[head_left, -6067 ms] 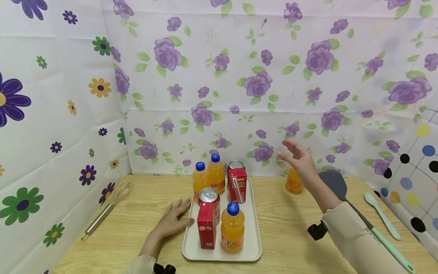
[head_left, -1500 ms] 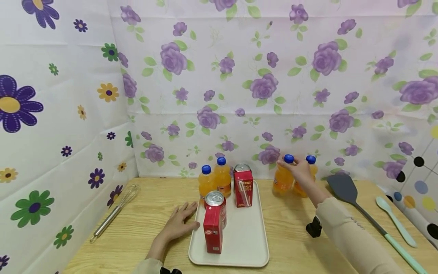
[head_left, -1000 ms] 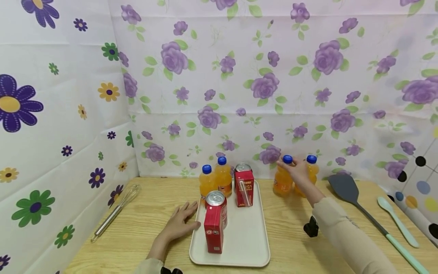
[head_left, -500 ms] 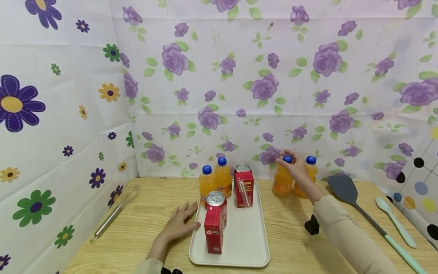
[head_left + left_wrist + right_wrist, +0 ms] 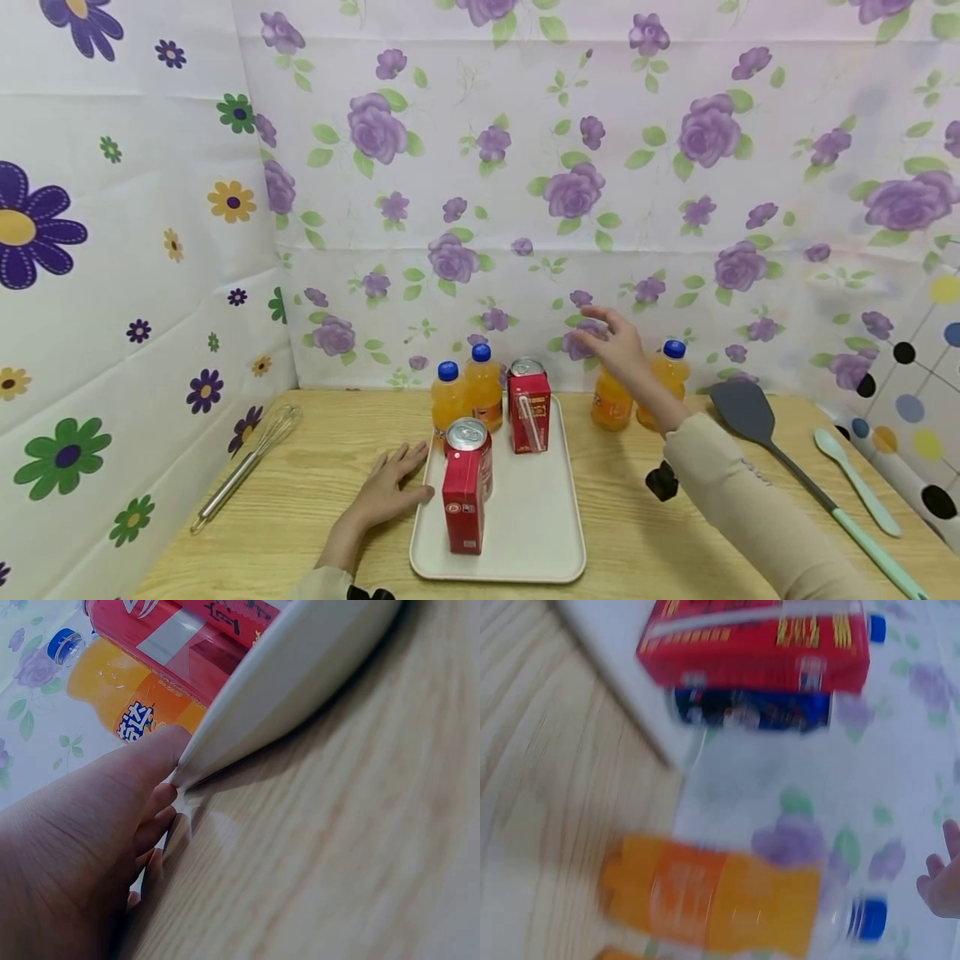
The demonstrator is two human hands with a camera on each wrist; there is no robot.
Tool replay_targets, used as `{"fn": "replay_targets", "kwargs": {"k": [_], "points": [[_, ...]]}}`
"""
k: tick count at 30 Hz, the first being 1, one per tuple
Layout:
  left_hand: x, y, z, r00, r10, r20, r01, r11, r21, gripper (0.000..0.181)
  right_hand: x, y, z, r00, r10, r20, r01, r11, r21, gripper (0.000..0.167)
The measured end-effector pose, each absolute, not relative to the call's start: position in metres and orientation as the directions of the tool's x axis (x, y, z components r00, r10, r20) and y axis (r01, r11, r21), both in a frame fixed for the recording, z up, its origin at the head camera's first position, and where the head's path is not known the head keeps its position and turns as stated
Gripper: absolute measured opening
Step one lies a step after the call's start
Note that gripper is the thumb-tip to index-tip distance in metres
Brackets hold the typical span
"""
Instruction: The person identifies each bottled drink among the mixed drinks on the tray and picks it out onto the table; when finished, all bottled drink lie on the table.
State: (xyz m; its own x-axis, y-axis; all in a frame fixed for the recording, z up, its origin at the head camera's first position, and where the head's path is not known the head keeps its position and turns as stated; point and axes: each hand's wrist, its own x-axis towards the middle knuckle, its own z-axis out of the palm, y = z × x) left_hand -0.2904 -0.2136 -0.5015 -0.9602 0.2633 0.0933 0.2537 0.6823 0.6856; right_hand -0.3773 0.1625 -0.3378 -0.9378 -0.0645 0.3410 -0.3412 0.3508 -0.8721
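Observation:
My left hand (image 5: 386, 493) rests on the table beside a cream tray (image 5: 528, 537). In the left wrist view its thumb touches the tray's rim (image 5: 300, 682). My right hand (image 5: 624, 354), fingers apart and holding nothing, is raised above two orange soda bottles. The nearer bottle (image 5: 611, 406) stands upright, its cap hidden by the hand; the right wrist view shows its blue cap (image 5: 870, 919). The other bottle (image 5: 670, 371) stands just right of it. On the tray are two orange soda bottles (image 5: 484, 392), a red drink carton (image 5: 463, 512) before a red can (image 5: 468, 433), and another carton (image 5: 529, 412).
A dark blue can (image 5: 754, 710) stands behind the rear carton. A whisk (image 5: 243, 467) lies at the left. At the right lie a spatula (image 5: 744, 412) with a green handle and a pale green spoon (image 5: 858, 483). Floral cloth (image 5: 450, 167) hangs behind the table.
An orange soda bottle from the tray's front right now stands on the table by the other bottle. My right hand has let go of it and lifted up and left. The left hand stays put.

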Motion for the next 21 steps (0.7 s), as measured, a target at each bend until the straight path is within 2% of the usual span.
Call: {"fn": "replay_targets", "kwargs": {"k": [12, 16, 21], "points": [[-0.289, -0.213, -0.499, -0.964, 0.255, 0.078, 0.237, 0.685, 0.689, 0.073, -0.379, 0.071, -0.346, -0.905, -0.242, 0.35, -0.412, 0.292, -0.863, 0.053], [-0.29, -0.213, -0.5, -0.963, 0.257, 0.078, 0.239, 0.69, 0.684, 0.072, -0.384, 0.052, -0.354, -0.915, -0.237, 0.326, -0.385, 0.273, -0.881, 0.053], [-0.29, -0.214, -0.502, -0.963, 0.256, 0.085, 0.244, 0.69, 0.682, 0.072, -0.391, 0.034, -0.362, -0.946, -0.244, 0.215, -0.287, 0.314, -0.905, 0.055]]}}
